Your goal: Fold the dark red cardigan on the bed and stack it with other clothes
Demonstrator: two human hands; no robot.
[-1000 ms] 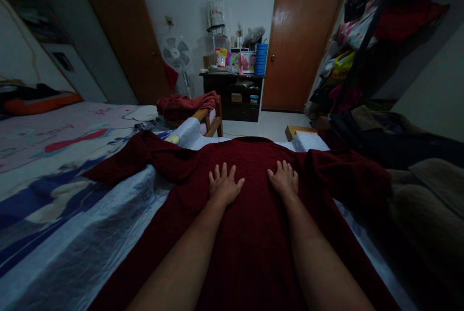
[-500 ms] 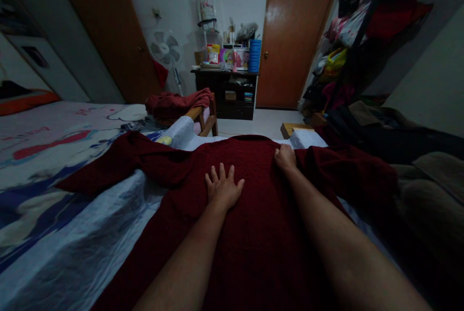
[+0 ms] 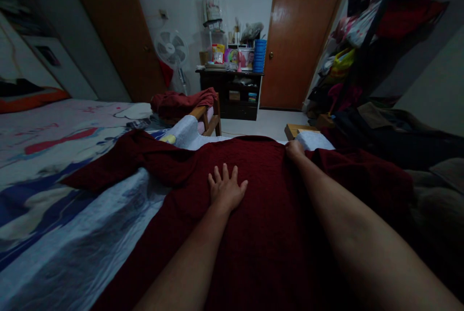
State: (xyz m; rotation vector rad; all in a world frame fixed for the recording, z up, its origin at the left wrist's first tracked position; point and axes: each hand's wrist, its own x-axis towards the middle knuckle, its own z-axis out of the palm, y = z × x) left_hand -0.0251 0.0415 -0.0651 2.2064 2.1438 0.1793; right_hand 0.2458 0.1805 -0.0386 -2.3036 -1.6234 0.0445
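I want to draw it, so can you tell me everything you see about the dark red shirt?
The dark red shirt looks like crinkly cloth. It lies spread on a pale cover, neckline at the far end, near end out of view. Its left sleeve reaches onto patterned bedding; its right sleeve looks rumpled. The left hand rests flat on it, fingers spread; the right hand, fingers curled, is at its shoulder.

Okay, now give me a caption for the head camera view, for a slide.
Left hand flat, right hand curled at the shoulder of a dark red garment.
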